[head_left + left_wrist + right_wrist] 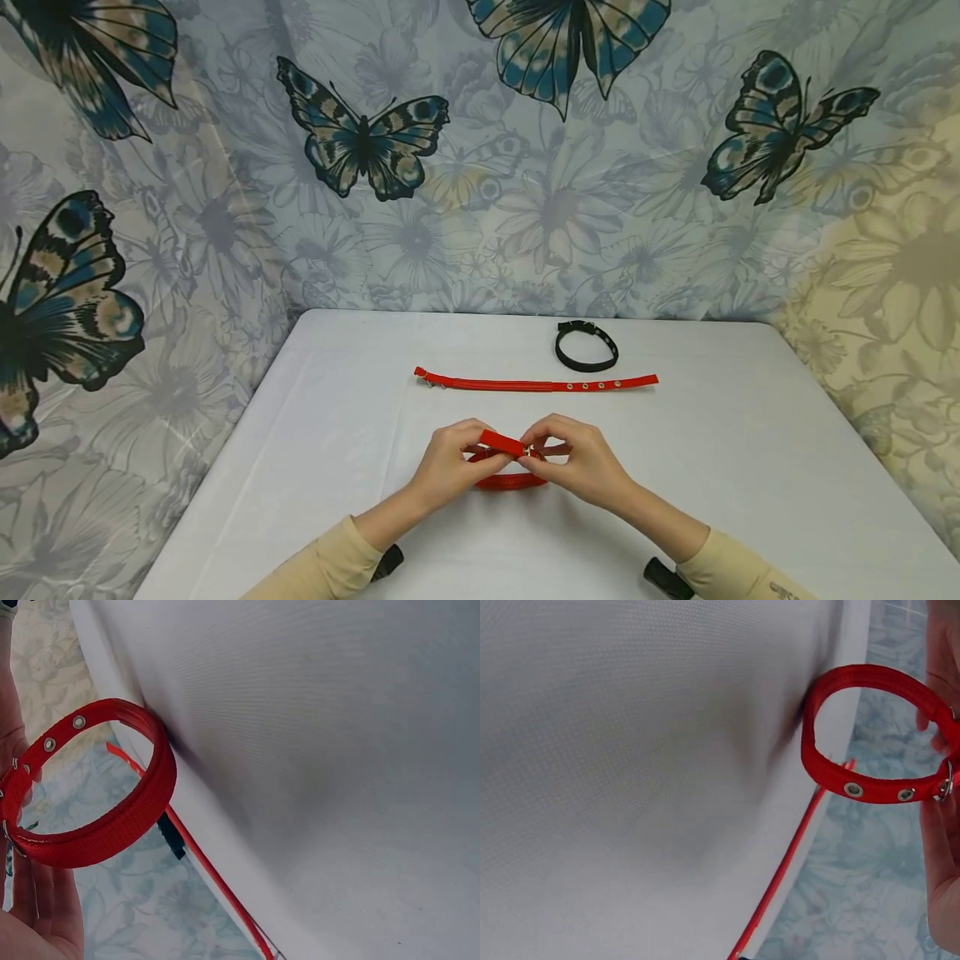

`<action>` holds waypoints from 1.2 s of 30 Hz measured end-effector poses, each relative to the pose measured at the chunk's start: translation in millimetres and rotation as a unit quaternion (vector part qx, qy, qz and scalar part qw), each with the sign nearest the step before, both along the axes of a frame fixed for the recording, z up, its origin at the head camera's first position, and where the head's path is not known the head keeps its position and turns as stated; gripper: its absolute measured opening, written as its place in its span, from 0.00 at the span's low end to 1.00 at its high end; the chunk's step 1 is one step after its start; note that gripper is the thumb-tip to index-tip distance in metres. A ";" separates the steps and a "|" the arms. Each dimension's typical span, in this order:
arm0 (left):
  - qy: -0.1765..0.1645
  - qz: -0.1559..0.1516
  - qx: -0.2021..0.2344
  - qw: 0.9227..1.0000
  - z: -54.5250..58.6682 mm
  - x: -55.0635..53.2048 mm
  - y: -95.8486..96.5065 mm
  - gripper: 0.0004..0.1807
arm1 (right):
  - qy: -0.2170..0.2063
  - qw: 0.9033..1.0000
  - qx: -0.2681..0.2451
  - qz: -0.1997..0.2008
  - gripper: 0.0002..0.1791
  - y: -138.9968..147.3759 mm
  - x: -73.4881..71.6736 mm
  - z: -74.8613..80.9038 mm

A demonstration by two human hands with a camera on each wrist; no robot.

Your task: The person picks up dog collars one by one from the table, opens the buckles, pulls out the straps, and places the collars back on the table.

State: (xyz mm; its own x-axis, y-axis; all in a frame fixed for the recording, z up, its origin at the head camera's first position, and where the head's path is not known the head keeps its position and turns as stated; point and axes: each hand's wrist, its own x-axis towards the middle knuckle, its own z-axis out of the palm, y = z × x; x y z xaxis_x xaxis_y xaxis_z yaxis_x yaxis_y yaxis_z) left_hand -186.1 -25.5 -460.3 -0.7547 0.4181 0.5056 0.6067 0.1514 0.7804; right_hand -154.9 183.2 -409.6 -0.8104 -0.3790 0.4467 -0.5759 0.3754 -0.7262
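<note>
A red collar (512, 482) with metal eyelets is bent into a loop between my two hands, just above the white table. My left hand (453, 457) pinches its strap end near the top of the loop. At the buckle, my right hand (579, 458) grips the collar between thumb and fingers. Both wrist views show the loop from below: the red collar (112, 836) in the left one, and the same collar (870, 675) with its metal ring in the right one. Fingertips hide part of the buckle.
Beyond the hands a second red collar (525, 385) lies stretched out flat on the white table (360, 375). Behind it, to the right, a black collar (587, 365) sits closed in a ring. A butterfly-patterned cloth (562, 208) hangs behind the table.
</note>
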 end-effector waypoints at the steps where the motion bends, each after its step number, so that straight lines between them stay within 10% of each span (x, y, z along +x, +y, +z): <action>1: -0.002 0.000 0.000 1.000 0.3 0.1 1.0 0.05 | 0.002 1.000 -0.001 0.001 0.13 -0.5 0.1 0.3; 36: -0.036 0.022 -0.031 0.999 -0.6 3.1 5.8 0.07 | -0.005 1.000 -0.013 0.010 0.12 -0.6 1.0 -0.9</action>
